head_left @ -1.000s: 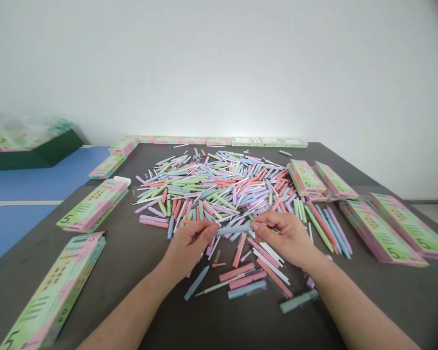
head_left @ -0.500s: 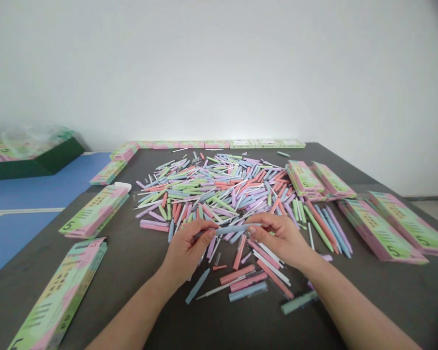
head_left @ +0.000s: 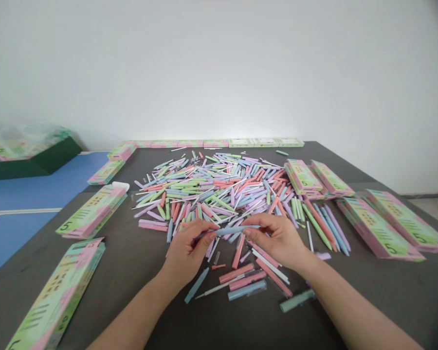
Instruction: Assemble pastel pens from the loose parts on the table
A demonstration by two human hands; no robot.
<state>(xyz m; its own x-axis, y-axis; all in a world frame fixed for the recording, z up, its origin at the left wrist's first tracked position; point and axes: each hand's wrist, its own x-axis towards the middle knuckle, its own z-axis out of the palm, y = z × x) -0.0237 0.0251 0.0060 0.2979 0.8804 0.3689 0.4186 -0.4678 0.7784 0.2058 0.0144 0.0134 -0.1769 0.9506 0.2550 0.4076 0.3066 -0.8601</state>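
Observation:
A light blue pen (head_left: pixel 230 231) is held level between both hands, above the near side of a large heap of pen parts (head_left: pixel 211 187). My left hand (head_left: pixel 188 245) pinches its left end between thumb and fingers. At the other end, my right hand (head_left: pixel 272 238) grips it the same way. Below the hands lie pink barrels (head_left: pixel 247 281), a blue barrel (head_left: pixel 247 290), white refills (head_left: pixel 219 287) and a blue pen piece (head_left: pixel 196 286). A grey-green capped piece (head_left: pixel 297 301) rests by my right forearm.
Finished-looking pens (head_left: pixel 330 228) lie in a row to the right. Pink and green pen boxes stand in stacks at right (head_left: pixel 383 228) and along the left edge (head_left: pixel 58 296), with more boxes (head_left: pixel 190 144) by the wall. A dark green bin (head_left: pixel 54 155) sits on a blue surface at far left.
Both hands keep their grip on the blue pen; the right fingers have shifted slightly left along it. The whole view has moved a little.

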